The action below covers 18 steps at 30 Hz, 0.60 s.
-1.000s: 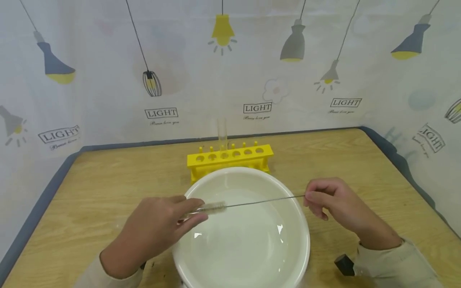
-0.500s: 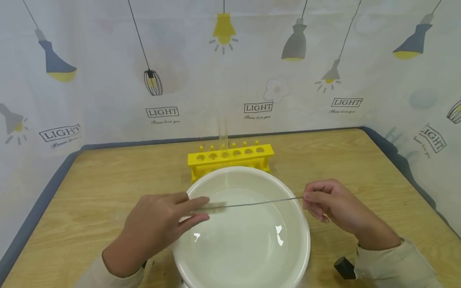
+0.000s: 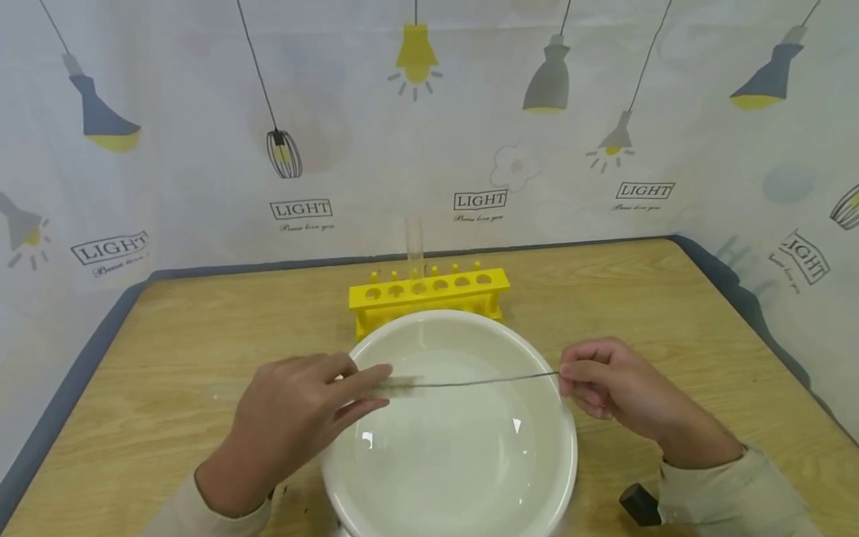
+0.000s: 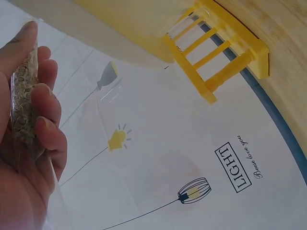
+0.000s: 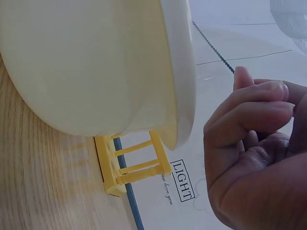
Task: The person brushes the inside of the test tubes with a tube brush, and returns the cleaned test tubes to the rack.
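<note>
In the head view, my left hand holds a clear glass test tube over the left side of a white basin. The left wrist view shows the fingers curled round this test tube, with pale bristles packed inside the glass. These bristles belong to a test tube brush, whose thin twisted wire runs right across the basin. My right hand pinches the wire's far end between thumb and fingertips, just past the basin's right rim. Most of the tube is hidden by the left hand in the head view.
Behind the basin stands a yellow test tube rack, with another clear test tube upright in one hole. A dark block-like piece is beside the right sleeve. The wooden table ends at a lamp-printed curtain.
My right hand has shifted slightly left and down, taking the wire's end towards the left hand. The left hand keeps its hold on the tube and has barely moved.
</note>
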Motion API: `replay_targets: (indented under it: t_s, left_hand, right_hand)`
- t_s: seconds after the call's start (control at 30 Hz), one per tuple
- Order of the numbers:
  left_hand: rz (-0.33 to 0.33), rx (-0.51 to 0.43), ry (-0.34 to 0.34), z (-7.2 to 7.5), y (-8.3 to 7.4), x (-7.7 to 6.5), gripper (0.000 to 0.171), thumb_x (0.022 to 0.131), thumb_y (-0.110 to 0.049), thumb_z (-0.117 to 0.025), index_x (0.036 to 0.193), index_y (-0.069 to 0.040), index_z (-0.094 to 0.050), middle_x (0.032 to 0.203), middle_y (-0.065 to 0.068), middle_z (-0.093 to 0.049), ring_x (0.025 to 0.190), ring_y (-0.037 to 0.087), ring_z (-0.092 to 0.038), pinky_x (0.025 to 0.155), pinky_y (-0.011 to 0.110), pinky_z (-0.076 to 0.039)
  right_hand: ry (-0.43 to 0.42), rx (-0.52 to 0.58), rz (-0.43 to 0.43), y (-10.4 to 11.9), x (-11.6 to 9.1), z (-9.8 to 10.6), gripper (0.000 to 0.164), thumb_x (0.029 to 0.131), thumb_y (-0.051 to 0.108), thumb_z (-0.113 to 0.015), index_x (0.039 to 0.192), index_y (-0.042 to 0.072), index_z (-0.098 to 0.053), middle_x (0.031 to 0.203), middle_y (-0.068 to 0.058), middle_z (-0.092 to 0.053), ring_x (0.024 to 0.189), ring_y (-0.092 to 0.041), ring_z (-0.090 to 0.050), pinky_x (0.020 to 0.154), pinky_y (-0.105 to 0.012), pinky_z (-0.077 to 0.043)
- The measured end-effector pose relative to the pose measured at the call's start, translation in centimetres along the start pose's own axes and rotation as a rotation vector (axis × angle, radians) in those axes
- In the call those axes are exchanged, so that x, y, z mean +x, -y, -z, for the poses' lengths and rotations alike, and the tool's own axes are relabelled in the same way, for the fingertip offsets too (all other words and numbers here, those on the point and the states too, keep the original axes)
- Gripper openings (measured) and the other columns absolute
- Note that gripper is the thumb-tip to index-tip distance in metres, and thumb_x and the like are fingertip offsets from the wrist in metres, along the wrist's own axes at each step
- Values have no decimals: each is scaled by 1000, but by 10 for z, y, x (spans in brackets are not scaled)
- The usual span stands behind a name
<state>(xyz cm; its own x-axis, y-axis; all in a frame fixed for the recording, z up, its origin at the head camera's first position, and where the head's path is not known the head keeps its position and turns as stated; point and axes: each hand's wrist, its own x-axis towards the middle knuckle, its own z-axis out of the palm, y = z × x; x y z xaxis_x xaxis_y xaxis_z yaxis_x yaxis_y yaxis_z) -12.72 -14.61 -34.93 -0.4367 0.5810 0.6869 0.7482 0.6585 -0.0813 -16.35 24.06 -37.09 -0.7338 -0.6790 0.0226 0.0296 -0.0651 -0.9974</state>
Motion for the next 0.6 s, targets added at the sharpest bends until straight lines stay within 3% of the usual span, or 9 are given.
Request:
replay_targets:
  t_s: [0.3, 0.5, 0.6]
  left_hand:
    - [-4, 5, 4, -2, -2, 1, 26, 95, -42, -66, 108, -24, -79, 75, -6, -67, 52, 7, -54, 44, 21, -43]
    - [2, 0, 13, -2, -4, -1, 27, 96, -42, -64, 109, -24, -79, 75, -5, -67, 52, 8, -54, 44, 21, -43]
    - [2, -3, 18, -2, -4, -1, 26, 95, -41, -66, 109, -24, -78, 75, -6, -67, 53, 7, -54, 44, 21, -43]
  right_hand:
    - [-21, 25, -34, 0, -1, -3, 33, 104, 1, -40, 85, 9, -65, 60, 0, -41, 48, -27, -23, 41, -39, -16]
    - [-8, 41, -21, -1, 0, -6, 33, 104, 0, -39, 84, 9, -65, 59, -3, -38, 48, -28, -22, 40, -39, -15]
    - [-15, 37, -21, -2, 1, -7, 33, 104, 0, -40, 84, 9, -65, 60, 2, -41, 48, -27, -22, 40, -39, -14]
